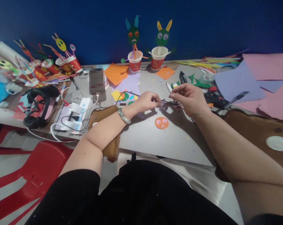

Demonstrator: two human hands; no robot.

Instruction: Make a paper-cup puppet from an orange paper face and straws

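An orange paper disc (161, 122) with pink eyes and a mouth lies on the grey table (141, 137), in front of my hands. My left hand (150, 101), a bangle on its wrist, is above the table with curled fingers pinched on a small purple paper piece (163, 104). My right hand (187, 97) is just right of it, thumb and fingertips pressed together; whatever they hold is too small to name. A white marker (169, 87) lies behind the right fingertips.
Two paper cups with green puppet heads (135, 61) (158, 57) stand at the back. A power strip (81, 114) and headset (41, 104) lie left. Purple sheets (240, 82), a black glue gun (213, 98) and a brown cushion (254, 131) are right.
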